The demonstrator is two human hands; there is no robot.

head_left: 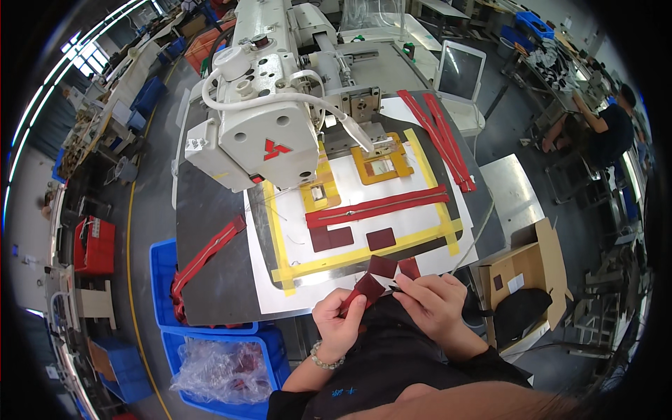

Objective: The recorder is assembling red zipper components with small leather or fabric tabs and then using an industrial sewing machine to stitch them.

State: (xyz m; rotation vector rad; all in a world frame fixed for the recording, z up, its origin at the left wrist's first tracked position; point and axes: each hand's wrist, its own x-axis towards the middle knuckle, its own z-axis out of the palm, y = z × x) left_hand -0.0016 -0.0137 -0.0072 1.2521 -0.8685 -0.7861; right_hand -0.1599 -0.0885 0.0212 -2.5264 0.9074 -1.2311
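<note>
Patch (369,287), dark red, up in the L hand (338,316) at the near edge of the table (210,206): thumb pressed on top, fingers curled in behind, no gap btwn. R hand (435,299) just beside it, thumb & index tips nearly together on a small dark item (394,288), too small to ID; other R fingers bent. Btwn the hands, a 2nd patch (383,267), just past the 1st; can't tell if it's held or lying flat. Red scrap (409,267) at the R fingertips, partly hidden, grip on it unclear. Bracelet (325,355) on the L wrist.

Up the table now: white sheet (273,297) w/ yellow tape (308,268), red zip (378,205) straight across, 2 dark-red pcs (332,239) nearer the body, L one bigger. Yellow plates (402,168) beyond, sewing m/c (273,133) looming upper L. Pair of zips (437,140) over on the R; another zip (206,259) off the L edge, lower end in a blue bin (155,280). 2nd bin (276,357) nearer, clear plastic (220,371) inside. Carton (514,269) on the R, flaps up, black item (521,315) in it. Far R, a person (609,129) at another bench.
</note>
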